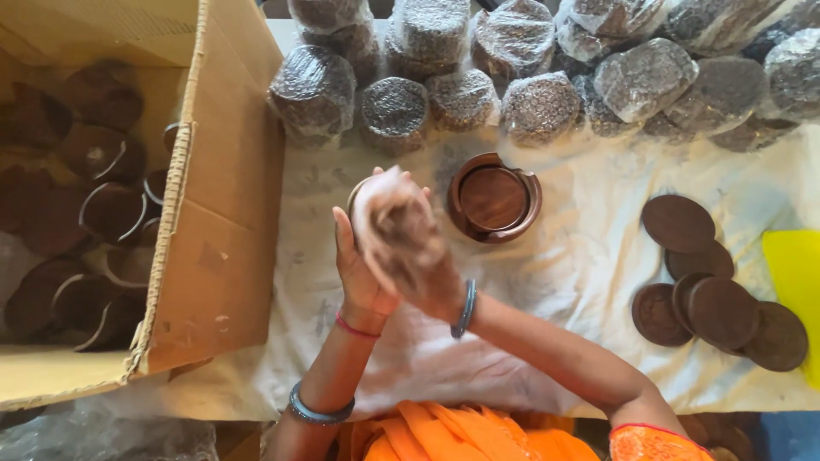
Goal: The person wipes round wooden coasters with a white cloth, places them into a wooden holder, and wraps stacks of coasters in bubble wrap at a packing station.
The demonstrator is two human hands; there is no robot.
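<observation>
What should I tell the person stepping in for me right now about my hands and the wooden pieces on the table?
Left hand: cupped under a dark round piece that is mostly hidden. Right hand: pressed over the same piece, blurred, so its grip cannot be told.
Round wooden holder: just beyond the hands on the white cloth, unwrapped.
Loose dark discs: piled at the right of the cloth, unwrapped.
Wrapped bundles: rows along the far edge, in clear film.
Cardboard box: at the left, holding more dark holders.
Done: many bundles wrapped. Left: the holder, the discs, the box contents.
</observation>
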